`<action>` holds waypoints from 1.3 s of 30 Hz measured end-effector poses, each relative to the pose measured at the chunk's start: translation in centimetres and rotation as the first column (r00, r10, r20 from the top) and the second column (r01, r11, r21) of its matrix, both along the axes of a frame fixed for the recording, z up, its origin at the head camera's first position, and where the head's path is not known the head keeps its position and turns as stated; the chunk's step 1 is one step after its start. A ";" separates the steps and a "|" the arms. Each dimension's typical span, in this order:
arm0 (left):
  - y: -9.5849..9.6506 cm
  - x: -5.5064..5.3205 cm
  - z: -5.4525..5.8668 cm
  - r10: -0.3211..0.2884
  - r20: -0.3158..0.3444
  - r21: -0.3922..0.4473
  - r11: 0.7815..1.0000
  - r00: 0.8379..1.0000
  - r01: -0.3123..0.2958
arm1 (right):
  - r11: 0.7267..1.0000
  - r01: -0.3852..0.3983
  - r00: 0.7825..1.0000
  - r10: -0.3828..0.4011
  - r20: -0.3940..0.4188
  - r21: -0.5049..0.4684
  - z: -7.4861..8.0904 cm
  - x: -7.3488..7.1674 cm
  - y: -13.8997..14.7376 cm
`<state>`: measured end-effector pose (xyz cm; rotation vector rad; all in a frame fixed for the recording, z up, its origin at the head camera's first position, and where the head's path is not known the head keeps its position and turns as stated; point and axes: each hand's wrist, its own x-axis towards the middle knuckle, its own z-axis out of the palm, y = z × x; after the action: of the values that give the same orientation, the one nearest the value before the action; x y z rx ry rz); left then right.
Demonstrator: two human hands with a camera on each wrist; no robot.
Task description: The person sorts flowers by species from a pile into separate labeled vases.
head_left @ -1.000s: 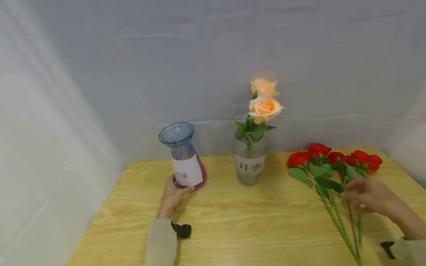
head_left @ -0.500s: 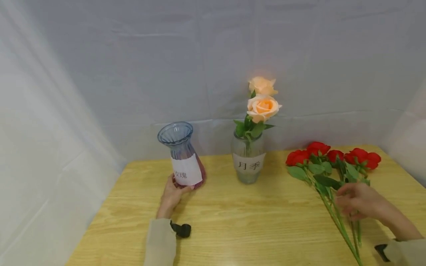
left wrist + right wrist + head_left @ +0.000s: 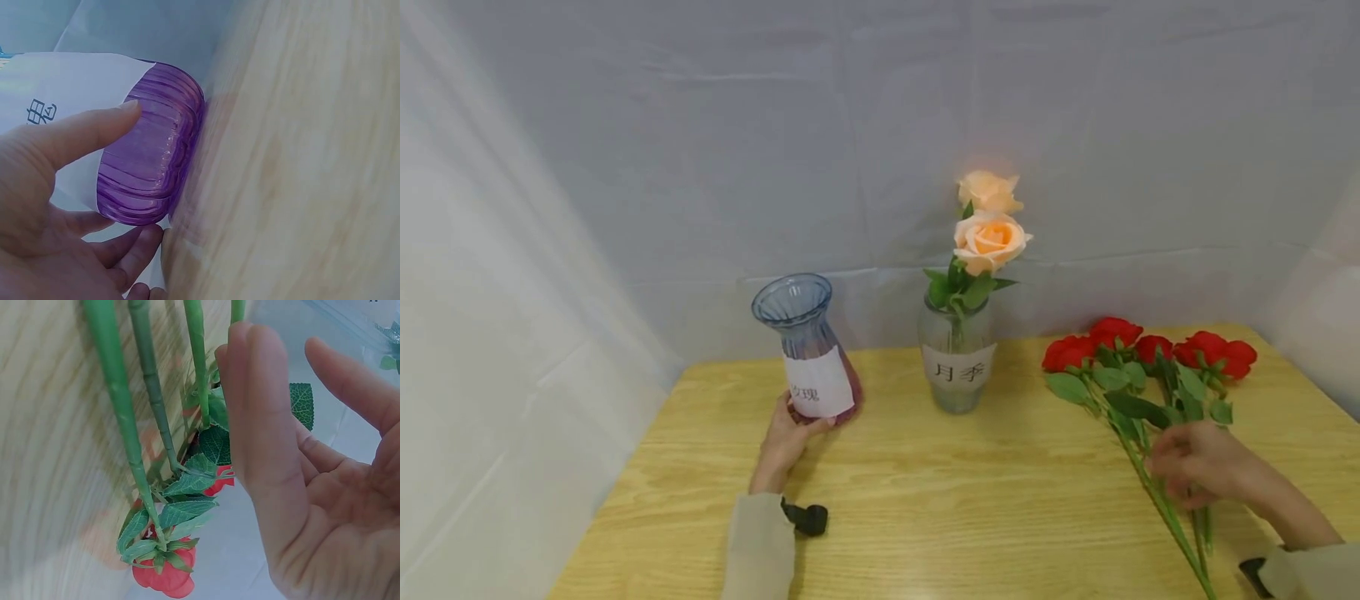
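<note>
A ribbed glass vase [image 3: 806, 340], blue at the neck and purple at the base, stands at the left with a white paper label. My left hand [image 3: 786, 446] holds it low down; in the left wrist view the thumb lies across the front, the other fingers around the base [image 3: 140, 156]. At the right, several red roses [image 3: 1115, 332] with long green stems [image 3: 1172, 525] lie on the table. Over those stems hovers my right hand [image 3: 1206, 467]. Its thumb stands apart from the fingers, and nothing sits between them in the right wrist view.
A clear glass vase [image 3: 955, 400] with a paper label stands mid-table, holding two peach roses [image 3: 991, 242]. The wooden table [image 3: 940, 508] ends at a pale grey cloth backdrop [image 3: 737, 183]. White cloth [image 3: 497, 350] hangs along the left side.
My right hand has moved left and nearer to me along the rose stems. The left hand keeps its hold on the blue and purple vase.
</note>
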<state>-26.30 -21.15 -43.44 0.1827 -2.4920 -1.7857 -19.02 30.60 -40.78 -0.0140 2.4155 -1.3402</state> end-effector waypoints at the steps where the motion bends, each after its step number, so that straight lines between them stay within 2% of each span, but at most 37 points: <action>1: 0.0 0.0 0.1 0.001 0.000 -0.006 1.000 1.000 -0.001 | 1.000 -0.004 1.000 0.004 -0.005 0.000 0.0 0.0 0.0; 9: 0.1 0.2 0.2 -0.003 -0.003 -0.020 1.000 1.000 0.003 | 1.000 -0.017 1.000 0.017 0.001 -0.002 -0.1 0.2 -0.3; 18: 0.1 0.2 0.2 -0.012 0.008 -0.040 0.999 1.000 0.012 | 0.995 -0.103 0.995 0.103 0.013 -0.015 -0.5 0.7 -0.3; 22: -0.1 0.2 0.3 -0.020 0.022 -0.038 0.999 1.000 0.020 | 0.994 -0.107 0.994 0.107 0.014 0.002 -0.6 0.9 -0.5; 25: -0.1 0.1 0.4 -0.020 0.031 -0.040 0.999 0.999 0.022 | 0.989 -0.135 0.991 0.136 0.004 -0.053 -1.0 1.0 -0.5; 30: -0.1 0.1 0.4 -0.019 0.037 -0.044 0.999 0.999 0.021 | 0.966 -0.198 0.980 0.196 -0.028 -0.164 -1.6 1.3 -0.2; 34: -0.2 0.0 0.4 -0.019 0.030 -0.056 0.998 0.999 0.021 | 0.968 -0.200 0.980 0.196 -0.039 -0.149 -1.8 1.3 -0.2; 39: -0.2 0.1 0.3 -0.020 0.027 -0.053 0.998 0.999 0.021 | 0.982 -0.145 0.989 0.146 -0.001 -0.122 -1.9 1.5 -0.6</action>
<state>-26.20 -21.31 -43.09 0.1796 -2.5649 -1.7335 -17.55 30.01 -42.65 -0.2131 2.2745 -1.4149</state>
